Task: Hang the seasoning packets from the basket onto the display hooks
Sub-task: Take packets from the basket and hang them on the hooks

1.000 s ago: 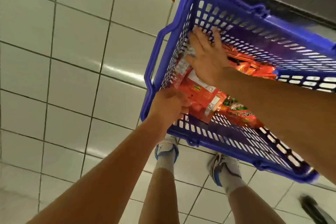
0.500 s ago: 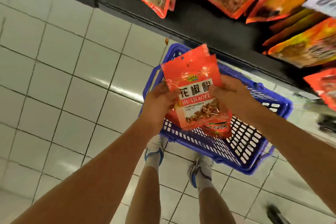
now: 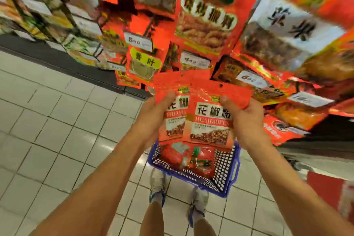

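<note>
I hold two red seasoning packets (image 3: 207,119) fanned side by side in front of me. My left hand (image 3: 153,115) grips the left packet's edge and my right hand (image 3: 243,119) grips the right packet's upper corner. Each packet has a small hang hole near its top. Below them on the floor stands the blue basket (image 3: 229,166), with more red packets (image 3: 188,157) lying inside. Just above my hands hang rows of red packets on the display hooks (image 3: 193,59), with white price tags at the hook ends. The hooks themselves are mostly hidden by the packets.
The display rack fills the top and right of the view, its packets (image 3: 206,15) close to my head. A dark shelf base (image 3: 63,59) runs along the white tiled floor (image 3: 57,130). My feet (image 3: 157,188) stand right behind the basket.
Both hands came out of the basket with packets and rose toward the hanging display. My view tilted up from the basket to the rack. The packets are now fanned apart into two.
</note>
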Motion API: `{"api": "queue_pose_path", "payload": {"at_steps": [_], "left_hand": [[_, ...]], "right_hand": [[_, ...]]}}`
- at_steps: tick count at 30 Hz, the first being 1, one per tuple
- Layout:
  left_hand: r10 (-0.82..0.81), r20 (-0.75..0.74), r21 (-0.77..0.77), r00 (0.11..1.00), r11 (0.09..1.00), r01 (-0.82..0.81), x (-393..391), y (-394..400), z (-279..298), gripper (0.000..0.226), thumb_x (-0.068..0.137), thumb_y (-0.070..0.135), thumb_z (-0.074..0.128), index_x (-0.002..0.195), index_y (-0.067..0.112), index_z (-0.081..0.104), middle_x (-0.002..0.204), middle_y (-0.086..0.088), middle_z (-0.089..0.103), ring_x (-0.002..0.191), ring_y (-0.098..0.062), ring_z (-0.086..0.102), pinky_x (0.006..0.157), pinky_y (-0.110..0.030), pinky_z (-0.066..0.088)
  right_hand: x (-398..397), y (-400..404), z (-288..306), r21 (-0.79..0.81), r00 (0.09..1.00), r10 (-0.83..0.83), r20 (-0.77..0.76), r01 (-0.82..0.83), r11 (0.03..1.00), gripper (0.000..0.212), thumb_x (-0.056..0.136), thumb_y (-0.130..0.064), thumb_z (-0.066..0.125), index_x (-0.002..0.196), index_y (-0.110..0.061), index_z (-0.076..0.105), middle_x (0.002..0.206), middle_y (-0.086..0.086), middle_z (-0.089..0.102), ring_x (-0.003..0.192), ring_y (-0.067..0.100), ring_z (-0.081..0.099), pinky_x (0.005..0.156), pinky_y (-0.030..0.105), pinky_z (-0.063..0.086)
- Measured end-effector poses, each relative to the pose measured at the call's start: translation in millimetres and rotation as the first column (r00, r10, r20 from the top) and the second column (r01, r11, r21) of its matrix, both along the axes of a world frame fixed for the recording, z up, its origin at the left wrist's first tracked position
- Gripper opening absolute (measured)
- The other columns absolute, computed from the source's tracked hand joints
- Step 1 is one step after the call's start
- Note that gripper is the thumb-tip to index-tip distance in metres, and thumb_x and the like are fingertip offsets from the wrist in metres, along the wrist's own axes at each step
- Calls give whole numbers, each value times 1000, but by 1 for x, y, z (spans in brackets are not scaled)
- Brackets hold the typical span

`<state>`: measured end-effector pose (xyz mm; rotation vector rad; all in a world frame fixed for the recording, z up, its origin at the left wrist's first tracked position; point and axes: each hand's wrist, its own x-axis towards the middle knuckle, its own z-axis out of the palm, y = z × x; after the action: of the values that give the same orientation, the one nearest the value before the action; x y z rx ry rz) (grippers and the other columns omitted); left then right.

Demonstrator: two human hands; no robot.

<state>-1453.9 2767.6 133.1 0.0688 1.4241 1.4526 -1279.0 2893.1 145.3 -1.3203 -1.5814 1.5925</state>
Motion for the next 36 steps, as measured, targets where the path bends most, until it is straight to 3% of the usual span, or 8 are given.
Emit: {"api": "queue_pose_path", "payload": {"at_steps": [3, 7, 9, 11, 17, 22, 28, 36], "left_hand": [[-42, -83, 102, 996, 994, 50, -25, 8, 92, 13, 91, 19, 64, 88, 17, 77, 85, -6, 78, 74, -20, 74, 74, -42, 61], [-31, -188, 236, 982, 969, 76, -42, 26, 214, 18, 90, 24, 64, 100, 10, 70, 80, -5, 76, 64, -15, 73, 56, -29, 58], [-38, -267, 320, 963, 939, 126, -41, 36, 272, 21, 94, 30, 61, 88, 21, 79, 81, -1, 78, 68, -14, 75, 57, -30, 59], [-25, -352, 372, 936, 913, 164, -39, 46, 328, 29, 99, 32, 58, 81, 34, 81, 82, 2, 79, 71, -14, 75, 59, -31, 60], [65, -500, 478, 864, 852, 213, -46, 75, 451, 21, 97, 23, 63, 81, 19, 77, 81, -4, 78, 71, -20, 75, 72, -40, 61], [79, -537, 522, 840, 814, 257, -40, 94, 509, 21, 95, 28, 67, 78, 30, 79, 86, -9, 79, 77, -26, 76, 81, -50, 60], [90, -559, 538, 824, 796, 277, -19, 117, 531, 18, 97, 31, 66, 92, 16, 75, 92, -13, 79, 82, -29, 76, 75, -43, 61], [97, -616, 535, 781, 780, 325, -14, 128, 539, 16, 98, 31, 64, 93, 17, 71, 83, -6, 79, 72, -20, 76, 57, -28, 58]], "right_hand": [[4, 9, 100, 133, 997, -23, -73, 32, 991, 6, 81, -23, 76, 77, -28, 77, 74, -10, 74, 68, 10, 67, 66, 30, 57], [2, 19, 232, 331, 980, -106, -169, 158, 930, 12, 86, -35, 70, 77, -41, 75, 70, -22, 72, 65, -5, 65, 68, 24, 54], [3, 26, 288, 395, 958, -137, -253, 231, 889, 10, 87, -30, 72, 77, -32, 73, 73, -16, 74, 70, 2, 68, 71, 32, 58], [7, 33, 341, 428, 919, -159, -362, 315, 847, 16, 90, -18, 73, 75, -21, 67, 66, -18, 71, 61, -2, 64, 61, 24, 55], [28, 71, 457, 502, 888, -180, -424, 396, 769, 15, 87, -17, 75, 73, -18, 70, 67, -9, 72, 65, 10, 65, 64, 28, 55], [21, 97, 526, 613, 905, -170, -391, 393, 685, 19, 89, -39, 72, 75, -26, 70, 73, -23, 74, 64, -6, 68, 55, 13, 49], [-9, 128, 567, 583, 908, -196, -371, 392, 712, 19, 81, -39, 73, 69, -25, 70, 73, -5, 75, 77, 21, 75, 77, 46, 60], [-24, 133, 585, 563, 898, -280, -339, 432, 705, 23, 78, -39, 73, 67, -20, 70, 66, -5, 74, 70, 21, 74, 67, 43, 59]]}}
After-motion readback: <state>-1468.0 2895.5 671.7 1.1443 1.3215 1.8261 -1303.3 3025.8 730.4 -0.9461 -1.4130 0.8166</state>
